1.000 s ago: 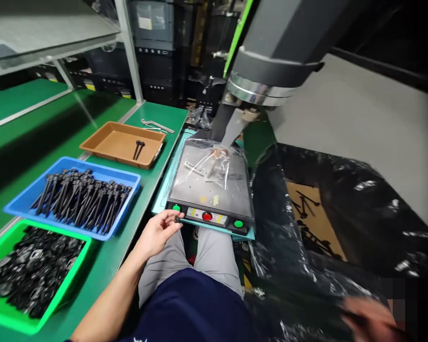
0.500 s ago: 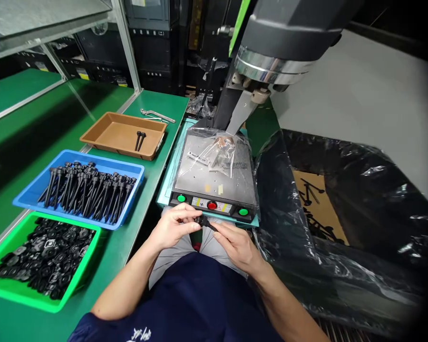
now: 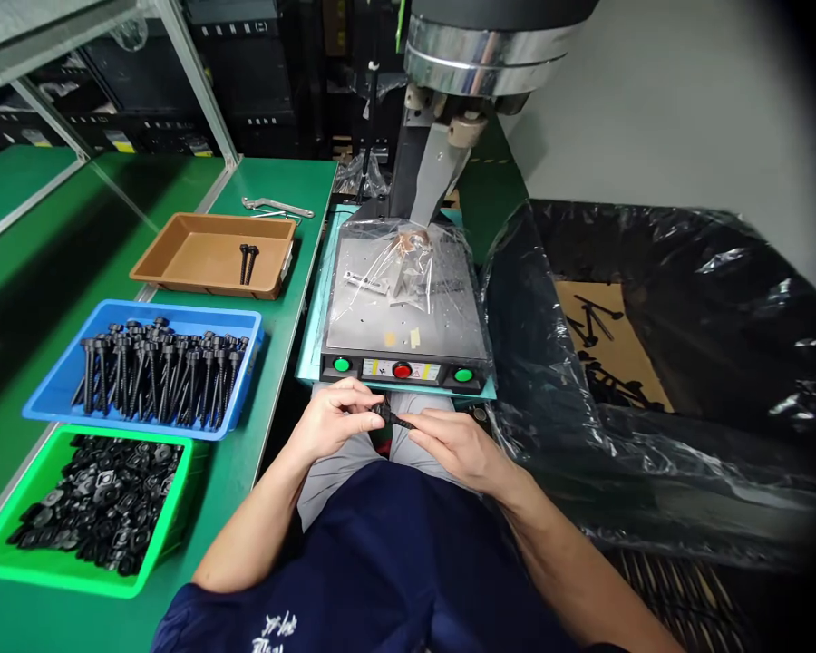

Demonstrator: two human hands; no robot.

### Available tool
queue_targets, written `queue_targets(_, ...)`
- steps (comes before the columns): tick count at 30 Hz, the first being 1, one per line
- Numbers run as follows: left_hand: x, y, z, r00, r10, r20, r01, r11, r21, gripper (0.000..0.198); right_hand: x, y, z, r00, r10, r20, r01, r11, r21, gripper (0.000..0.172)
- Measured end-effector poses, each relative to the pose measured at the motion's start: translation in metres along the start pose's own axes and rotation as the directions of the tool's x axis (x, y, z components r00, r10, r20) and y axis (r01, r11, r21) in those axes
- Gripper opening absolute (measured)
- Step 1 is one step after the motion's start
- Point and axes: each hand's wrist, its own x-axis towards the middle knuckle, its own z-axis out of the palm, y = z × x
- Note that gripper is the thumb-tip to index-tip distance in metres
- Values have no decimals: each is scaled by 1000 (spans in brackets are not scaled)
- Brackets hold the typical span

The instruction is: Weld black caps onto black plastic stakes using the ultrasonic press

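My left hand (image 3: 333, 419) and my right hand (image 3: 452, 444) meet over my lap, just in front of the machine's button panel (image 3: 403, 370). Both pinch one small black pin-shaped part (image 3: 389, 418), the left at its head end and the right at its shaft. A blue tray (image 3: 47, 399) of long black pins and a green tray (image 3: 170, 521) of small black square pieces lie to my left on the green bench.
The press machine (image 3: 408, 299) with a plastic-covered plate stands ahead, its horn (image 3: 439, 168) above. A brown tray (image 3: 183, 263) holding two black pins sits further back, with metal tools (image 3: 276, 207) behind. A box lined with black plastic (image 3: 653, 363) stands at my right.
A second ago only my left hand held something small near the panel and my right was low at the right. The right hand has come in to grip the black part too.
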Motion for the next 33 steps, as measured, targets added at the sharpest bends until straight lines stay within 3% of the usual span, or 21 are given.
queue_targets(7, 4, -2, 4, 997, 68, -26, -67, 998, 6, 29, -1, 3, 16, 985, 49, -166, -43, 998, 40, 35)
queue_targets(14, 15, -12, 8, 999, 34, -17, -34, 999, -15, 26, 5, 13, 21, 981, 172, -89, -136, 939, 317, 29)
queue_targets(17, 25, -14, 12, 998, 38, -55, -36, 999, 38, 25, 13, 22, 28, 966, 258, -32, -200, 814, 546, 31)
queue_targets(21, 37, -16, 21, 997, 39, -74, -31, 994, 100, 24, 29, 36, 39, 957, 292, -8, -178, 604, 777, 38)
queue_targets(27, 55, -28, 30, 991, -33, -131, 38, 999, 34, 28, 54, 56, 41, 941, 335, 41, -148, 301, 942, 39)
queue_targets(30, 74, -39, 28, 958, -147, -248, 117, 984, -135, 39, 73, 70, 35, 903, 429, 11, -117, 222, 968, 38)
queue_targets(33, 105, -51, 22, 878, -361, -313, 183, 859, -478, 39, 100, 87, 33, 848, 530, -17, -78, 157, 984, 39)
